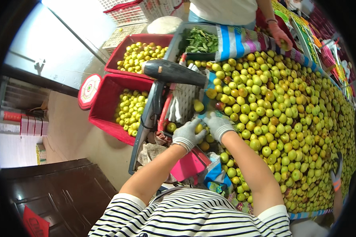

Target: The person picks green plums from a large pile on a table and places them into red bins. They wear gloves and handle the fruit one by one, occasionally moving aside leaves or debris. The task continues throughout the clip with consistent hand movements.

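Observation:
In a light grey knit glove, my left hand (186, 134) has its fingers and thumb curled round a small yellow-green fruit (199, 128). My right hand (220, 126), gloved the same way, is just right of it with its fingers partly stretched out over the edge of the fruit heap (273, 118); I see nothing held in it. The heap is of round, yellow-green fruit, some with brown patches. Beyond my hands, a single fruit (198, 105) lies beside a white perforated basket (182, 98). A black hair dryer (174, 72) rests across that basket's far end.
Two red-lined crates of fruit (103, 117) (143, 38) stand to the left, beside a round stool (89, 91). A bright pink sheet (187, 166) lies near my body. Across the heap, a co-worker's pink-gloved hand (280, 35) holds fruit; another gloved hand (336, 173) reaches in at right.

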A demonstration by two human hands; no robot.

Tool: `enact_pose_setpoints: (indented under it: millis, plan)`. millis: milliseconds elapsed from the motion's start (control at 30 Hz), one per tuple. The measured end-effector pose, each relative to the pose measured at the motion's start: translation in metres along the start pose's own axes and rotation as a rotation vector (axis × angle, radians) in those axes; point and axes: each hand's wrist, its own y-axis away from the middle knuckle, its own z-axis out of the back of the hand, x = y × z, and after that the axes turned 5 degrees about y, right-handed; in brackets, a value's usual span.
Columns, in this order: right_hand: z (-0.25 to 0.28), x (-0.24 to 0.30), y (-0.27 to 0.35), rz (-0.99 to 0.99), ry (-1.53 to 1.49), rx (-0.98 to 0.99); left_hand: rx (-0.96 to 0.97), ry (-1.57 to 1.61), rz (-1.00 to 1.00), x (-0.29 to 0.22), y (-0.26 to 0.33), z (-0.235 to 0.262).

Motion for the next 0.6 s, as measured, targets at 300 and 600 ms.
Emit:
enact_pose_setpoints:
  millis: [300, 600]
  plan:
    - [0.107, -0.019, -0.055, 0.189, -0.706, 0.1, -0.066, 0.036, -0.034, -0.002, 0.003, -0.003]
    - [0.109, -0.032, -0.035, 0.16, -0.905, -0.368, -0.081, 0.058, -0.055, 0.003, 0.002, -0.003]
